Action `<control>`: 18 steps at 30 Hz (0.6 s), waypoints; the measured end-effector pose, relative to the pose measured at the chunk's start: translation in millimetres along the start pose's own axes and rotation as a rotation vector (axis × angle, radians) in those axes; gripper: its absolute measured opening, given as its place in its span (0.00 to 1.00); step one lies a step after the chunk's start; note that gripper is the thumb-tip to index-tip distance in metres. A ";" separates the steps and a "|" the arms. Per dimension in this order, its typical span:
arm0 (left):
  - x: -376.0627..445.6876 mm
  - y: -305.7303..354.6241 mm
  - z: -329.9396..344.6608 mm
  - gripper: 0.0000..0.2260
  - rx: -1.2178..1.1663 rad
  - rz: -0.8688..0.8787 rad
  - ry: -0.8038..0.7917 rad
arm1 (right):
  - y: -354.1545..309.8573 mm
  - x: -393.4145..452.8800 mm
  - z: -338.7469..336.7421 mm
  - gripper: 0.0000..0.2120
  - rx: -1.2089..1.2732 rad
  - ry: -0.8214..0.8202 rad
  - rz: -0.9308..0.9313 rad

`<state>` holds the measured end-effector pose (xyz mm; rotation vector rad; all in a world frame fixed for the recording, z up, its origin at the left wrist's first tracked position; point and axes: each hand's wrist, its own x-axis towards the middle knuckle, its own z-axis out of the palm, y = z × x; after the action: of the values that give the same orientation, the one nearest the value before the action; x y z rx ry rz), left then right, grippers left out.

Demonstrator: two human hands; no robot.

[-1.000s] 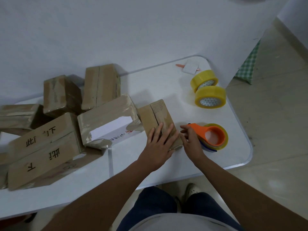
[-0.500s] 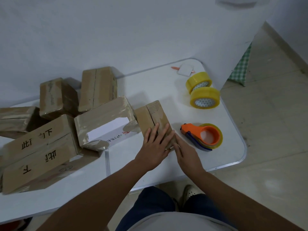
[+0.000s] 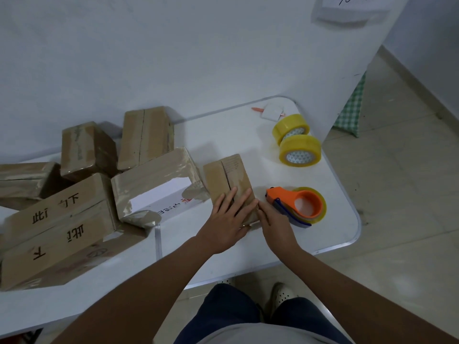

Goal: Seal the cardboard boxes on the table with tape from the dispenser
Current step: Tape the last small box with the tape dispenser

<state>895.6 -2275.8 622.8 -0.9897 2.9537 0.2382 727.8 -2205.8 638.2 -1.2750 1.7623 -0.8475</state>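
**Both hands on the box, dispenser let go**

The left hand (image 3: 227, 225) lies flat, fingers spread, on the small box (image 3: 229, 181) near the table's (image 3: 342, 234) front edge. The right hand (image 3: 274, 219), which gripped the dispenser (image 3: 301, 206) a second ago, now presses open against the box's right side, holding nothing. The dispenser lies just right of it. Beyond sit two tape rolls (image 3: 299, 150); more boxes (image 3: 146, 137) crowd the left.
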 end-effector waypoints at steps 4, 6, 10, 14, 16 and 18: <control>-2.8 -7.5 -1.1 0.29 -0.066 0.133 -0.043 | 11.2 -27.5 -3.3 0.17 -0.029 0.004 -0.014; 3.0 -9.4 -6.2 0.28 -0.053 0.146 -0.045 | 12.9 -23.9 -3.8 0.16 -0.028 -0.001 0.027; 17.0 -9.6 -40.1 0.24 0.002 0.143 0.123 | 8.1 -20.0 -4.9 0.15 -0.027 -0.029 0.054; 3.6 -15.1 -56.2 0.17 -0.313 -0.174 0.362 | -1.7 -23.0 -8.6 0.15 0.009 -0.038 0.105; -17.8 -12.1 -55.1 0.11 -0.676 -0.403 0.391 | -3.7 -23.1 -10.9 0.21 -0.052 -0.029 0.080; -41.2 -5.2 -49.5 0.09 -0.990 -0.735 0.357 | -7.9 -20.0 -14.4 0.25 -0.224 0.014 -0.069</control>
<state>933.2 -2262.6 673.7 -2.2782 2.3567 1.6937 722.4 -2187.7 655.9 -1.4854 1.8744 -0.7131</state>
